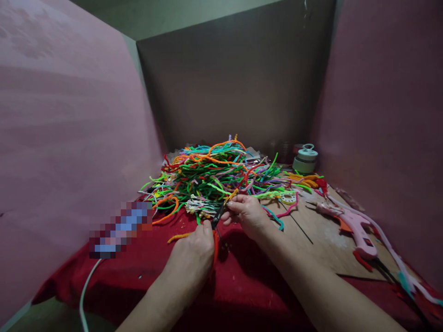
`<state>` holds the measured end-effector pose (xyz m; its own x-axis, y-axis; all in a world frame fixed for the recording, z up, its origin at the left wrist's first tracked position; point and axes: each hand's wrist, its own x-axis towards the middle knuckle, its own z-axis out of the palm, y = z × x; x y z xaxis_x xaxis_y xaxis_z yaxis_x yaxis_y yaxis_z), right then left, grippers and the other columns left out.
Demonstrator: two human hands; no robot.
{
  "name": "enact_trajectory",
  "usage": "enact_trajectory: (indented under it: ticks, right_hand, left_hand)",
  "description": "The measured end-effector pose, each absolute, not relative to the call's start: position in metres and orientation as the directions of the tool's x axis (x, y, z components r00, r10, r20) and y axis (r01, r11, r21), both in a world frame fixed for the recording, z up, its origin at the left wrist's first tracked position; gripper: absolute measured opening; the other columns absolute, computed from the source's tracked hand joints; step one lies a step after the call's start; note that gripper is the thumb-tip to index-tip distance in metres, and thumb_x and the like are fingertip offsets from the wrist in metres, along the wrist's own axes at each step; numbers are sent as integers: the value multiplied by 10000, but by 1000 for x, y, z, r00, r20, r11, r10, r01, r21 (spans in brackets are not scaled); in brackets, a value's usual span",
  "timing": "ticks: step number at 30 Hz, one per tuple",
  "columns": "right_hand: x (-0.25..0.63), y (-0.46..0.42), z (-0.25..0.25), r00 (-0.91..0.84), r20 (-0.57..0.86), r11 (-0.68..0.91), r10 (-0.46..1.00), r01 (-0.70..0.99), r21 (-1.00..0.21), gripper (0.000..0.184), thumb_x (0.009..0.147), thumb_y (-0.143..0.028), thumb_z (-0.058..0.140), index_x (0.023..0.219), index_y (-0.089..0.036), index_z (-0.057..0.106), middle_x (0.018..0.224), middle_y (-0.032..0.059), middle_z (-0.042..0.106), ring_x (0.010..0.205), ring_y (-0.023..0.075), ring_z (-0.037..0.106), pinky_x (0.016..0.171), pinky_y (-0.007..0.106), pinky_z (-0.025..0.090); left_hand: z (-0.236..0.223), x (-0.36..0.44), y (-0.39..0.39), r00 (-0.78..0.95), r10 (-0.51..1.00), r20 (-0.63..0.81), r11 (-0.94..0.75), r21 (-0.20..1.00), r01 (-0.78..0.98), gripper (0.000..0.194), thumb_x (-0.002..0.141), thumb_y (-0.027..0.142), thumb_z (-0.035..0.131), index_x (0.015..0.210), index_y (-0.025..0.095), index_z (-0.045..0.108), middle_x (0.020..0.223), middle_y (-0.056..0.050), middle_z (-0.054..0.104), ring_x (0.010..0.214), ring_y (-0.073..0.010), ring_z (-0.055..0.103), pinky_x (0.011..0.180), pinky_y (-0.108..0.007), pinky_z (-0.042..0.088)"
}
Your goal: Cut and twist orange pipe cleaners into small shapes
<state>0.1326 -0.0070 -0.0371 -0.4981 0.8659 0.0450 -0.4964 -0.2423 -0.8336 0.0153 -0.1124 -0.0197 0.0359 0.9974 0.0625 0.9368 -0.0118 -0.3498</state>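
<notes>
**While sharp bits are sitting close, I am taking care**

As my left grip (pixel 195 249) is wrapping around the orange-handled scissors (pixel 216 251), my right grip (pixel 245 210) is pinching a little yellow fuzzy stick (pixel 231 197) by the dark blades (pixel 218 216). If the stick is slipping, I am thinking the blades could be nipping my fingertips. The big fuzzy pile (pixel 207 173) is sitting just behind, so loose ends could be catching on the tips. The white-tipped bundle (pixel 200 206) is lying close, and a bump could be scattering it. To my right, the pink glue gun (pixel 362 233) is resting on the board (pixel 325 253). Pink walls (pixel 69 115) are standing on both sides, so I am finding more room for moving over the red cloth (pixel 249 281) near me.
</notes>
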Motion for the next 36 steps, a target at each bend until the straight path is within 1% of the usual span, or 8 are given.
enact_trajectory:
  ticks: [5,12,17,19,26,30,34,36]
  right_hand:
    - [133,-8,-37,-497,45,-239,867,-492,-837,120,613,-169,612,599,-131,499,445,43,605,364,138,568,382,220,477]
    - [133,-7,-37,-488,63,-205,871,-476,-856,101,627,-166,593,593,-130,504,429,31,596,360,134,566,379,214,472]
    - [134,-9,-33,-545,78,-204,835,-438,-875,112,602,-188,609,584,-112,529,454,42,606,389,137,578,399,226,483]
    - [134,-11,-33,-559,86,-198,825,-428,-882,122,606,-200,612,589,-103,541,456,44,604,395,137,579,407,232,486]
    - [133,-9,-35,-547,100,-198,831,-458,-866,150,594,-220,630,587,-116,523,444,38,600,381,141,574,407,239,484]
    - [132,-10,-36,-512,103,-179,853,-472,-863,151,591,-217,633,582,-127,512,433,28,596,376,139,573,402,234,484]
    - [131,-12,-34,-470,84,-170,879,-473,-865,159,598,-215,643,587,-133,507,440,20,600,367,124,565,384,208,469]
    - [132,-11,-34,-475,76,-179,877,-470,-864,149,604,-213,641,597,-126,520,461,30,613,369,119,565,383,201,466]
  left_hand:
    - [-17,15,-112,54,998,36,-40,-320,947,412,789,18,244,1119,65,486,809,-130,599,663,-234,649,543,-325,508]
    - [-19,14,-111,44,999,25,-35,-291,956,418,796,23,248,1159,51,454,835,-144,606,687,-245,650,558,-343,510]
    - [-22,8,-110,79,995,64,-63,-221,973,422,805,18,263,1200,58,406,987,-174,593,867,-225,623,701,-328,502]
    - [-21,7,-111,79,995,60,-65,-207,976,423,807,18,266,1207,61,397,1003,-171,588,899,-220,611,729,-329,497]
    - [-19,9,-110,74,993,87,-46,-289,956,393,818,37,259,1174,65,422,902,-145,588,766,-226,629,618,-322,508]
    - [-19,9,-108,105,991,83,-73,-321,944,421,809,28,243,1202,55,390,862,-142,583,696,-229,633,568,-332,508]
    - [-18,13,-106,70,995,76,-44,-302,952,387,806,23,231,1119,71,453,821,-131,584,656,-231,644,533,-323,500]
    - [-18,14,-105,44,997,67,-25,-266,964,388,806,28,237,1129,77,446,834,-131,595,663,-237,650,538,-323,496]
